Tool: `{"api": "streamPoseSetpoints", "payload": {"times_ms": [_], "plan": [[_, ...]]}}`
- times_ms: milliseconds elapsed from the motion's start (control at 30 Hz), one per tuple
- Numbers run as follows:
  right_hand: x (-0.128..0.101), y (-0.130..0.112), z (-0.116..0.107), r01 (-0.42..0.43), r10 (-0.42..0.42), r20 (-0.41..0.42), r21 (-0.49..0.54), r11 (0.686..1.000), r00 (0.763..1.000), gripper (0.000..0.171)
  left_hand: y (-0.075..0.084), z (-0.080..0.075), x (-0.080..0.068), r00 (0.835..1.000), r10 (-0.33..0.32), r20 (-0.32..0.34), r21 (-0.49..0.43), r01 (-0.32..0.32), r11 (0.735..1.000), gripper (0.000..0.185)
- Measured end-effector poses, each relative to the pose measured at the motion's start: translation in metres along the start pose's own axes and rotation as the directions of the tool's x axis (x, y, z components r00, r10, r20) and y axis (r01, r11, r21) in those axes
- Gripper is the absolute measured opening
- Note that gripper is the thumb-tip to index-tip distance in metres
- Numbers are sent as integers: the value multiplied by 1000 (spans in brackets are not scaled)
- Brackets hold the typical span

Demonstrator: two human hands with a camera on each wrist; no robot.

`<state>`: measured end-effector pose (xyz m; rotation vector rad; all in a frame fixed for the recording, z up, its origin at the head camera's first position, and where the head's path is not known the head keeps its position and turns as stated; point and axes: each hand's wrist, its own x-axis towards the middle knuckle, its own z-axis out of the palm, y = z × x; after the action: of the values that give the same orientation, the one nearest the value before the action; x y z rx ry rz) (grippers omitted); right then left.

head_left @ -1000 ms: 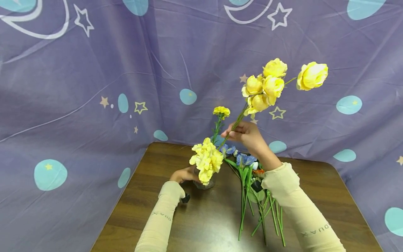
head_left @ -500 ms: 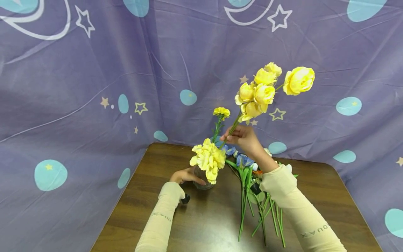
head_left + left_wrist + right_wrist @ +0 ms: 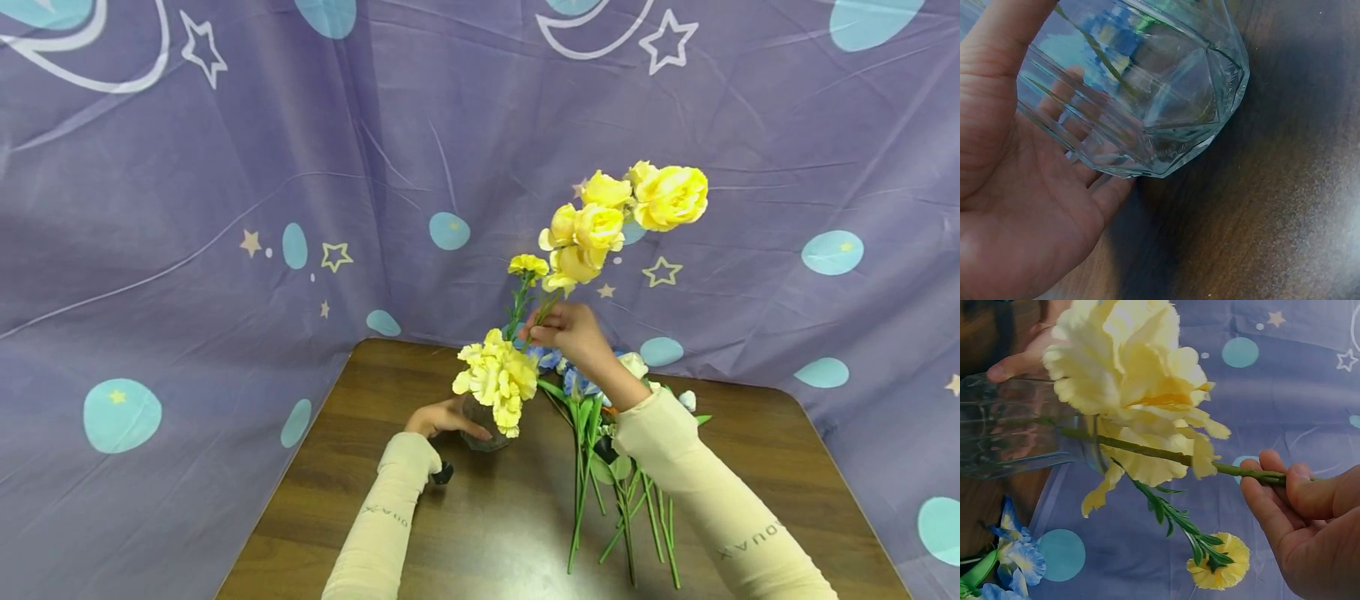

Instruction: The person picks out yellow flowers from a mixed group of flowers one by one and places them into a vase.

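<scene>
- The yellow rose spray (image 3: 615,221) has swung toward 9 o'clock and sunk since a second ago; its blooms now crowd closer above the glass vase (image 3: 483,429), and its stem runs down into the vase mouth.
- The right hand (image 3: 573,333) has drifted toward 9 o'clock with it; the left hand (image 3: 442,419) has not shifted.
- The vase stands near the counter (image 3: 480,533) far edge at 12 o'clock, with bare wood open toward 6 and 9 o'clock.
- At 3 o'clock of the vase lies a pile of loose flowers (image 3: 607,467), stems toward 6 o'clock, crowding that side.
- The purple cloth (image 3: 225,208) rises just behind the counter.
- The right forearm reaches up over the loose flowers; thumb and fingers (image 3: 1266,494) pinch the green stem below the blooms.
- The left hand cups the vase base, palm against the glass, fingers (image 3: 1104,187) wrapped loosely round it.
- A pale yellow carnation (image 3: 497,382) and a small yellow flower (image 3: 528,265) already stand in the vase.
</scene>
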<state>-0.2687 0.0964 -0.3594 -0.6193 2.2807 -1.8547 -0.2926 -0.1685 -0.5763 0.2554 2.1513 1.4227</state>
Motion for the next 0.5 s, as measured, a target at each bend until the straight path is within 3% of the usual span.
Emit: {"api": "streamPoseSetpoints", "payload": {"times_ms": [233,500], "plan": [[5,5,8,-62,61,-10,-80,995,998,16,1,0,-3,999,-33,-5,15,33,999,130],[9,14,13,-85,87,7,-153,984,996,18,1,-1,-2,1000,-17,5,10,17,1000,127]]}}
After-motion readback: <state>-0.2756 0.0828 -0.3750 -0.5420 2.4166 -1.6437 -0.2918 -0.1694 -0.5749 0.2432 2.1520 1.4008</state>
